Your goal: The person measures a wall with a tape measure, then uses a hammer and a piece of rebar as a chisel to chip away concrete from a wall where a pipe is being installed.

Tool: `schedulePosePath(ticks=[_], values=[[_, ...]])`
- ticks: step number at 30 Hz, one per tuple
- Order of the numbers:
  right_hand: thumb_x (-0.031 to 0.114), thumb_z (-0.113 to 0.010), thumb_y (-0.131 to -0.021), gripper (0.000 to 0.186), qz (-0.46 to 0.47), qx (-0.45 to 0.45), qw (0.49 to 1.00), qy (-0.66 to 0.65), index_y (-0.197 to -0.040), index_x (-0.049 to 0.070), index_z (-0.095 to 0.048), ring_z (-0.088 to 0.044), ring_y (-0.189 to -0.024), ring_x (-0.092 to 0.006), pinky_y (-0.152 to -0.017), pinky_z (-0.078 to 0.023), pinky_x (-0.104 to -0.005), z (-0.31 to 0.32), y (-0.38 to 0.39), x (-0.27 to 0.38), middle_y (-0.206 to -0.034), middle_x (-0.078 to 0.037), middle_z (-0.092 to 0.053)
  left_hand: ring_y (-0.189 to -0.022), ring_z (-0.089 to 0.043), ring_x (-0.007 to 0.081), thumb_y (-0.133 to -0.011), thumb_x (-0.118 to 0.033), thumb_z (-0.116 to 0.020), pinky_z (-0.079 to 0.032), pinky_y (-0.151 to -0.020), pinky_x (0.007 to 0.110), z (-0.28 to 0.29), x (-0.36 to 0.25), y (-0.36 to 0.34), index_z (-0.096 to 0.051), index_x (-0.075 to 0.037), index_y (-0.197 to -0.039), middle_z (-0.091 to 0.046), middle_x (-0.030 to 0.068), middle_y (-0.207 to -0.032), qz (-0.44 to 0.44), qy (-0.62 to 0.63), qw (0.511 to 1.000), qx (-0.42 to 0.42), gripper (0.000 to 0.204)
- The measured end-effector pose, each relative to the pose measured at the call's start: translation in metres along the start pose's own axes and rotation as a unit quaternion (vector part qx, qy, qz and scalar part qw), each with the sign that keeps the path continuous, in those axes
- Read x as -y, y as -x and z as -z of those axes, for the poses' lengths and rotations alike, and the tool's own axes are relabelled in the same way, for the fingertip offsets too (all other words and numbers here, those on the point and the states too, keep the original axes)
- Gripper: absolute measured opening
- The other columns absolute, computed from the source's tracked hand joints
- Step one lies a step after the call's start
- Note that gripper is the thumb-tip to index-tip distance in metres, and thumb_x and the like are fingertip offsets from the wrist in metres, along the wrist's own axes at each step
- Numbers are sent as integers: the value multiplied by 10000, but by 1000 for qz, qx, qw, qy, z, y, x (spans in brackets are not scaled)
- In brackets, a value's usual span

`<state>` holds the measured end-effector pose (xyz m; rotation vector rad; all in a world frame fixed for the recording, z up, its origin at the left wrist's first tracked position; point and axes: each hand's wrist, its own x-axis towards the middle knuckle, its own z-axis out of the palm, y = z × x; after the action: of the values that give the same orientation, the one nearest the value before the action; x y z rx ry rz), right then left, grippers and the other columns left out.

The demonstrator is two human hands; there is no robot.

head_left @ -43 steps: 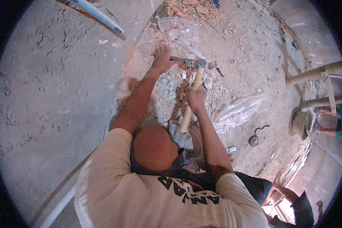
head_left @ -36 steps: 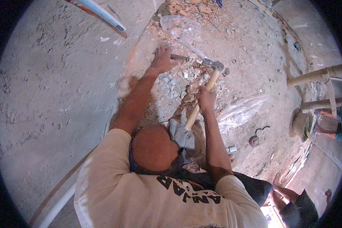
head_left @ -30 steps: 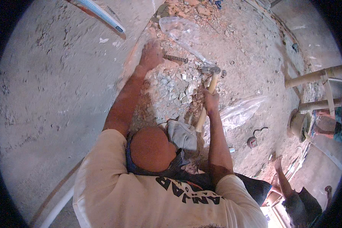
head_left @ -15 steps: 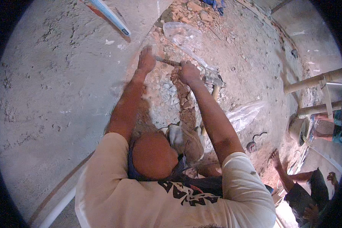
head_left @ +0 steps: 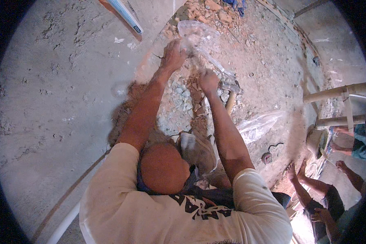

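My left hand (head_left: 175, 56) is curled over the rubble, its fingers smeared by motion next to a pale blurred patch; what it grips is hidden. Lower and to the right, my right hand (head_left: 209, 82) is closed round a ribbed steel rod (head_left: 197, 62), which shows only as a blur slanting up towards my left hand. Beside my right wrist lies a hammer (head_left: 231, 86) with a wooden handle. A clear plastic bag (head_left: 203, 35) lies just beyond both hands. Broken stone and mortar rubble (head_left: 179, 95) covers the floor between my forearms.
A blue level (head_left: 126, 15) lies at the upper left. Right of my arm are another plastic sheet (head_left: 258, 127) and a tape measure (head_left: 266, 157). At the right stand a bucket (head_left: 316, 142) and wooden poles (head_left: 337, 92), with other people's bare legs (head_left: 299, 183) nearby.
My left hand has moved up and right, towards the plastic bag. My right hand has shifted slightly right and down; the rod is now blurred. At the right, more of other people's limbs show.
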<state>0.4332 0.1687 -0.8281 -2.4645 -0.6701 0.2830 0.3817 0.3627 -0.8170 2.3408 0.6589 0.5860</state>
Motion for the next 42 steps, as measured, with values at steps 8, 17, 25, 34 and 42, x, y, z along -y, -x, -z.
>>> schedulePosePath(ticks=[8,17,25,34,42], values=[[361,-540,-888,375,-5,66,998,-24,-910,5,-659,-614,-826,-435,-746,-479,-490,103,2,-26,-859,-246,-645,-1202,-446,405,-800,-318,-638,-327,-1038,476,9,58,32,-460,-13,-1293,-480,247,-1279,30,-285,958,8,607],[379,-572,-888,403,-46,37,997,-50,-830,-14,-639,-564,-587,-318,-600,-440,-395,83,97,-69,-646,-187,-598,-921,-651,360,-843,-279,-637,-546,-711,448,43,53,-15,-546,33,-1169,-623,225,-1108,171,-11,984,46,460],[355,-596,-893,359,-87,61,986,-126,-835,6,-657,-512,-561,-147,-570,-428,-338,95,104,-52,-592,-83,-562,-1188,-506,382,-898,-460,-538,-371,-1025,466,28,33,5,-479,43,-1292,-566,267,-1199,-56,-150,980,117,642],[362,-598,-888,354,-80,72,983,-150,-859,17,-672,-583,-595,-198,-589,-450,-354,90,113,-50,-627,-109,-604,-1195,-461,366,-878,-396,-534,-370,-1002,470,63,-4,62,-518,-13,-1233,-497,231,-1270,109,-217,901,359,522],[369,-581,-889,377,-23,77,989,-125,-844,2,-652,-562,-603,-259,-619,-444,-375,89,105,-39,-643,-163,-578,-1173,-481,375,-876,-418,-536,-348,-995,534,38,56,56,-493,-6,-1259,-490,217,-1301,-31,-319,944,80,565]])
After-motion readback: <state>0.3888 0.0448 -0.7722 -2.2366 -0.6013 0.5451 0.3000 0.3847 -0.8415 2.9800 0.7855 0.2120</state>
